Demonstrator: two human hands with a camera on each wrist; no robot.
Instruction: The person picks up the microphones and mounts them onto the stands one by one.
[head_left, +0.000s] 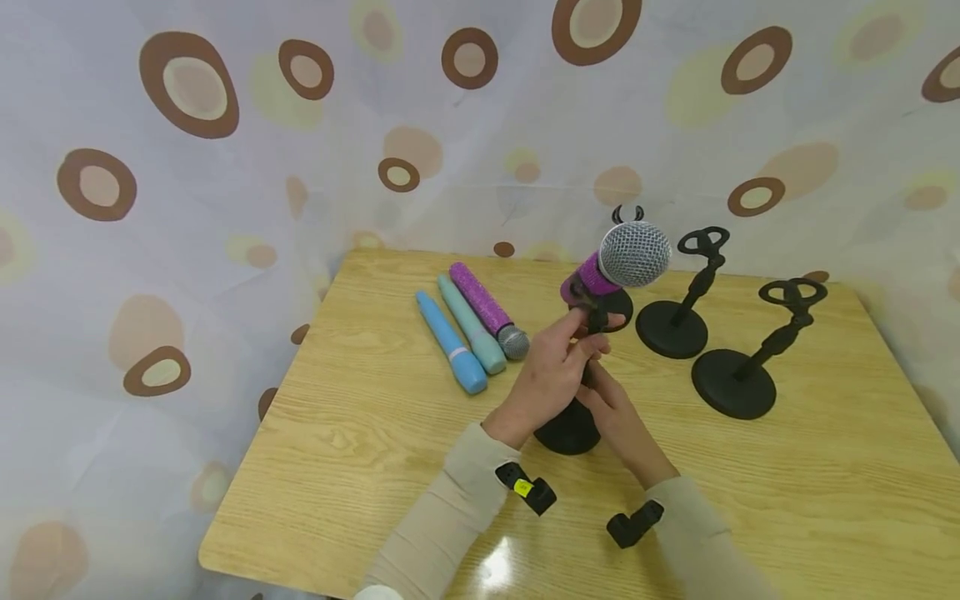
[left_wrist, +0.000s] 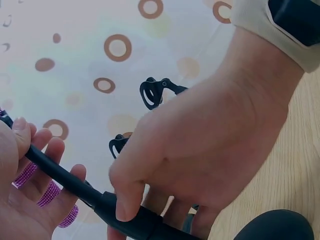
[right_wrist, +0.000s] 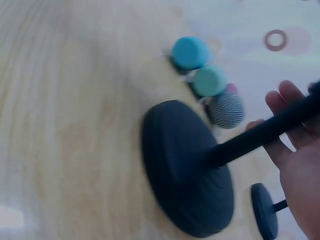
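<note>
A purple glittery microphone (head_left: 590, 278) with a silver mesh head (head_left: 636, 254) sits tilted at the top of a black desk microphone stand. My left hand (head_left: 546, 377) holds this stand high up, just below the microphone, its thumb against the pole (left_wrist: 65, 178) and fingers behind. Lower on the same pole, my right hand (head_left: 617, 421) grips the thicker collar (left_wrist: 135, 220), as the left wrist view shows. The stand's round base (right_wrist: 185, 170) is near the tabletop; whether it touches cannot be told. The hands partly hide the pole in the head view.
Left of the hands lie a blue microphone (head_left: 452, 343), a mint-green microphone (head_left: 471, 325) and another purple microphone (head_left: 483, 300), side by side. Two black stands (head_left: 671, 329) (head_left: 733, 383) stand at the right. Another stand's base (head_left: 617, 310) shows behind the held microphone. A patterned curtain (head_left: 465, 125) hangs behind the wooden table (head_left: 322, 458).
</note>
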